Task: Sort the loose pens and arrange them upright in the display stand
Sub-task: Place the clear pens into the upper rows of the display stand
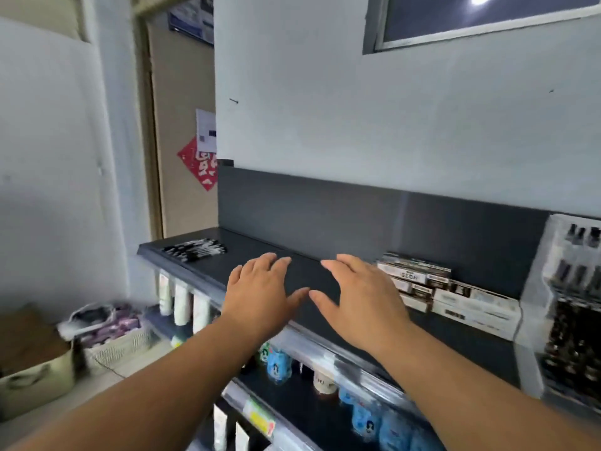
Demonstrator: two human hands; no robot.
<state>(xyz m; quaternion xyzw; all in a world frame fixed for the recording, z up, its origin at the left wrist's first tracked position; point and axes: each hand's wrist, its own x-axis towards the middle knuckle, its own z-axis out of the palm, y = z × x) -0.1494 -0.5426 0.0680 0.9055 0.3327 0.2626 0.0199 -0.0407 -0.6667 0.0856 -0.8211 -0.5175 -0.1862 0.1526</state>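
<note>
Lower shelf, 6 o'clock: blue bottles (279, 366) in a row beneath the dark shelf top (312, 271). Left hand (260, 294) and right hand (361, 301) side by side over the shelf top, palms down, fingers spread and nearly straight, thumbs almost meeting. Neither holds anything. Contact with the surface: cannot tell. White boxes (455, 294) stacked just beside the right hand at its 3 o'clock. Loose pens (195, 249), black and white, lie flat in a bunch at 10 o'clock of the left hand, near the shelf's left end, apart from both hands. Display stand (566, 288) at far 3 o'clock, dark pens in its tiers, blurred.
</note>
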